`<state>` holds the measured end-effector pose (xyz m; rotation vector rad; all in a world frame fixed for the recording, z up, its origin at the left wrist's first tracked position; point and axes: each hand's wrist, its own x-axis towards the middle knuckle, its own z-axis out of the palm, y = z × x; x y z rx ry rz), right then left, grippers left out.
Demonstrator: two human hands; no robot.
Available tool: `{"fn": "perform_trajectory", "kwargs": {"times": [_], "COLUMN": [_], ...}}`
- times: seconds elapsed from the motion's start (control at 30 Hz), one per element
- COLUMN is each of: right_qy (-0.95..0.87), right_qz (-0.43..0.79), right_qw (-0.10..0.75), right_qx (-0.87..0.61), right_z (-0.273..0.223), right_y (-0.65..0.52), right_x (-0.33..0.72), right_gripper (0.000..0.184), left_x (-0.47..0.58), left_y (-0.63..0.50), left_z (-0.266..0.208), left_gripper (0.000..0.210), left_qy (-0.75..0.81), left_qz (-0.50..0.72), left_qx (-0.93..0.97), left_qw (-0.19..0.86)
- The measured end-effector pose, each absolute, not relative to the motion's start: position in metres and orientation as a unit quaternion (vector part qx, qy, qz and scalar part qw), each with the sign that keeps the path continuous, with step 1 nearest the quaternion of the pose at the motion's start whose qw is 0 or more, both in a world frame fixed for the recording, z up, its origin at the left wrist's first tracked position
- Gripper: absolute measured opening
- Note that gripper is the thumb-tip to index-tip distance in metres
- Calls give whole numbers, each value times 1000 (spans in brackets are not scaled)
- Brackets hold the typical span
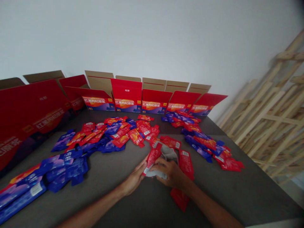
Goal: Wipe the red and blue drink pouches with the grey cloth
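My left hand is closed on the lower end of a red pouch, which is tilted up and to the right. Around and under the pouch lies a crumpled grey cloth. My right hand grips this cloth, its fingers bent against the pouch. Just right of the hands are flat red pouches, and one more red pouch lies partly under my right forearm. Beyond my hands spreads a loose heap of red and blue pouches.
Open red cartons line the back of the dark table, flaps up. Larger red cartons stand at the left. Blue pouches pile up front left; mixed pouches lie on the right. Wooden frames lean beyond the table's right edge.
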<state>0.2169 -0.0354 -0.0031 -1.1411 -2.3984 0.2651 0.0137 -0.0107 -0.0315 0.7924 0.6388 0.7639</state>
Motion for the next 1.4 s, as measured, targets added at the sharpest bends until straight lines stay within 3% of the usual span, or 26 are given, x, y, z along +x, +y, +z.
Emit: {"fn": "perform_trajectory", "kwargs": {"times": [0.17, 0.27, 0.6, 0.8, 0.9, 1.07, 1.4], "right_qy": [-788, -768, -898, -781, -741, -751, -658], "right_qz": [50, 45, 102, 86, 141, 290, 410], "right_qw": [365, 389, 192, 348, 396, 380, 387], "right_qx": [-494, -506, -383, -512, -524, -455, -499], "right_z": [-9, -10, -1, 0, 5, 11, 9], "right_y": [-30, -29, -38, -29, -24, -23, -21], "right_x": [219, 220, 216, 221, 226, 229, 230], "right_gripper": [34, 33, 42, 35, 39, 29, 27], "left_x": [14, 14, 14, 14, 15, 14, 14], "left_y": [-10, -10, -9, -8, -7, -8, -8], "left_z": [-32, -33, -34, -32, -30, -32, -31], "left_gripper": [53, 52, 53, 53, 61, 69, 71], "left_qy": [264, 271, 251, 269, 286, 304, 323], "left_qz": [351, 346, 361, 359, 369, 363, 338], "left_qx": [387, 389, 370, 363, 348, 362, 405], "left_qw": [810, 809, 818, 817, 813, 803, 786]}}
